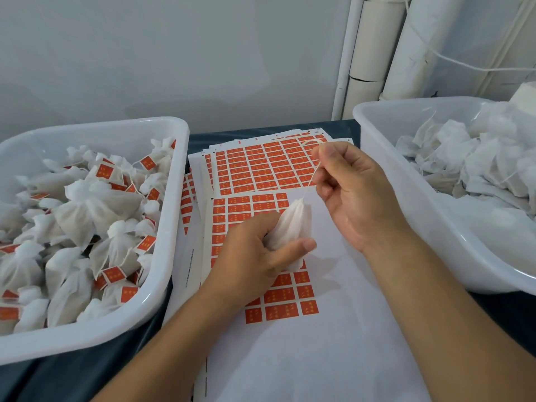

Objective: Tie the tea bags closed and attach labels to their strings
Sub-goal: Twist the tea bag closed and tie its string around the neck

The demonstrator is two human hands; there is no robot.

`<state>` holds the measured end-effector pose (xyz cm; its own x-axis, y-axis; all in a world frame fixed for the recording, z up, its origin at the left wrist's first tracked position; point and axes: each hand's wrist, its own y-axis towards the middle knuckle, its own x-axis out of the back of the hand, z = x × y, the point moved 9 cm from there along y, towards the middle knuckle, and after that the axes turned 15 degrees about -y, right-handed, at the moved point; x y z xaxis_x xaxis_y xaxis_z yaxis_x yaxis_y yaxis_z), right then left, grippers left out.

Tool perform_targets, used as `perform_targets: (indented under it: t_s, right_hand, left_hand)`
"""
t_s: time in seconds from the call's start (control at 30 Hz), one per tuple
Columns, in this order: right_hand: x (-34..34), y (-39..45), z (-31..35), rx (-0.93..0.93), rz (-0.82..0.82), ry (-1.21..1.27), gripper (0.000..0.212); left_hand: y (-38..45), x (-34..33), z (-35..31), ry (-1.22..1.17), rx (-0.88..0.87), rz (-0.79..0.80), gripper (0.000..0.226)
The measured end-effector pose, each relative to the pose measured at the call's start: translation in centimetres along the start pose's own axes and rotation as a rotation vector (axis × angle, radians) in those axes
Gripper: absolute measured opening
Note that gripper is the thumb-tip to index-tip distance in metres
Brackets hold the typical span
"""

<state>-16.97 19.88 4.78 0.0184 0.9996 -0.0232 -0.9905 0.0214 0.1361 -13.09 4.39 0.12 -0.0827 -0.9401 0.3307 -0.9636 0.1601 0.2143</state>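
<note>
Left hand (pixel 255 253) grips tea bag (pixel 293 224) over label sheet (pixel 261 169) (half peeled); right hand (pixel 351 192) pinches its string (pixel 314 174) taut. White bins (pixel 171 216) flank both sides closely.

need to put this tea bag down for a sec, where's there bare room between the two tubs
The blank white part of the near label sheet, below the last orange labels and beside the right forearm, is bare. Both the left tub and the right tub are heaped with bags, and labels cover the far sheets.
</note>
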Motion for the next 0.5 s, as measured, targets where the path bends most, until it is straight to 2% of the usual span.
perform_targets:
  t_s: [0.1,0.23,0.3,0.37,0.43,0.5]
  right_hand:
    - [-0.2,-0.2,0.0,-0.026,0.029,0.158,0.022]
    - [-0.7,-0.2,-0.2,-0.043,0.080,0.167,0.019]
    - [-1.0,-0.2,-0.4,-0.068,0.117,0.230,0.019]
    - [-1.3,-0.3,-0.7,-0.097,0.148,0.290,0.016]
    - [-1.3,-0.2,-0.9,-0.104,0.159,0.267,0.015]
    - [-1.5,-0.2,-0.9,-0.096,0.184,0.225,0.014]
  left_hand:
    - [0.2,-0.1,-0.1,0.015,-0.011,-0.011,0.046]
    - [0.3,-0.3,-0.1,0.122,0.000,-0.011,0.044]
    - [0.3,0.2,-0.2,0.086,0.038,-0.057,0.047]
    - [0.2,1.2,0.9,-0.081,0.196,-0.187,0.041]
    - [-0.4,1.4,2.7,-0.348,0.432,-0.272,0.028]
    - [-1.0,-0.5,3.7,-0.699,0.649,-0.153,0.036]
